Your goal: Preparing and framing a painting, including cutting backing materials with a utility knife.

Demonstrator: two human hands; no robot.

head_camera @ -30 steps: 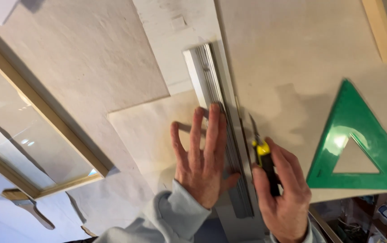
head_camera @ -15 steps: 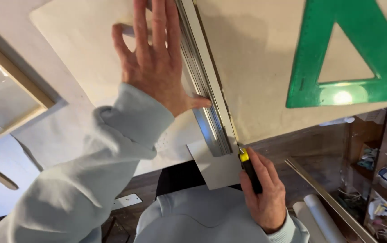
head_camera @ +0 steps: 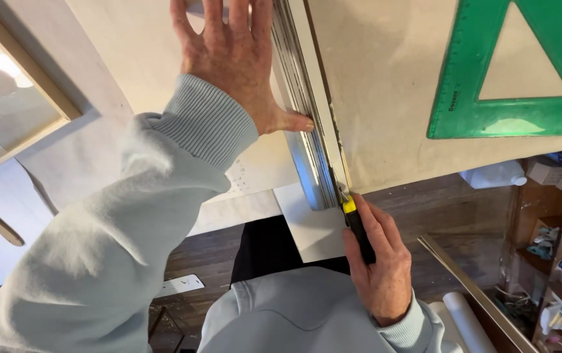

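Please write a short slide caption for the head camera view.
Left hand presses metal straightedge; right hand holds utility knife beside it.

Pale grey-blue sweatshirt, ribbed cuffs at both wrists, loose creased sleeves, bare hands, dark trousers below the hem

Ribbed metal straightedge [head_camera: 307, 124], matt beige board [head_camera: 385, 98], glossy green plastic triangle [head_camera: 464, 98], black-yellow plastic knife [head_camera: 357, 225]

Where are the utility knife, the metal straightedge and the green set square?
utility knife [head_camera: 357, 229]: head view, black handle.
metal straightedge [head_camera: 307, 117]: head view, ridged middle.
green set square [head_camera: 464, 78]: head view, left arm.
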